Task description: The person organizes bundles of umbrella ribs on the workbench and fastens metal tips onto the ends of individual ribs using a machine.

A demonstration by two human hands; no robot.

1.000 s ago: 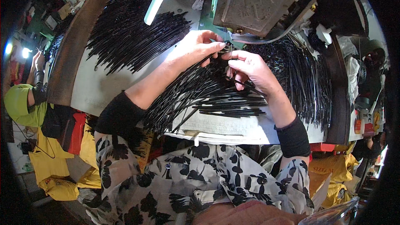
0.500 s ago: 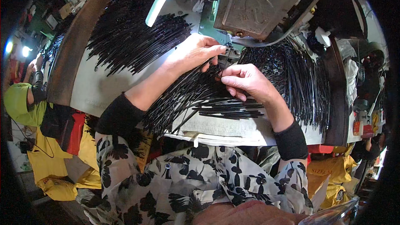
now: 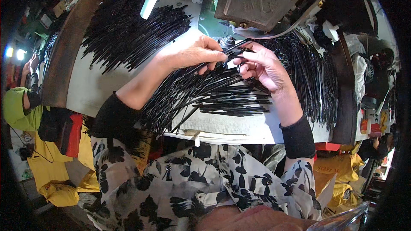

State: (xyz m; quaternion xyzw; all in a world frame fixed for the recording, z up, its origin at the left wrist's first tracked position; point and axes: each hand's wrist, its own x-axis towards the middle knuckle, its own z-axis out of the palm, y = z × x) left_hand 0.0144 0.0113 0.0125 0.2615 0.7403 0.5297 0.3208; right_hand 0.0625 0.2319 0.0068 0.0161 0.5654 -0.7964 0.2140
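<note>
Loose black strips (image 3: 233,105) fan out mid-frame, and just above, left hand (image 3: 188,54) and right hand (image 3: 267,68) are both pinching a thin strip (image 3: 239,47); light, even fingertip pressure should keep it straight. Beyond, at the top, looms the metal machine (image 3: 261,4).
</note>
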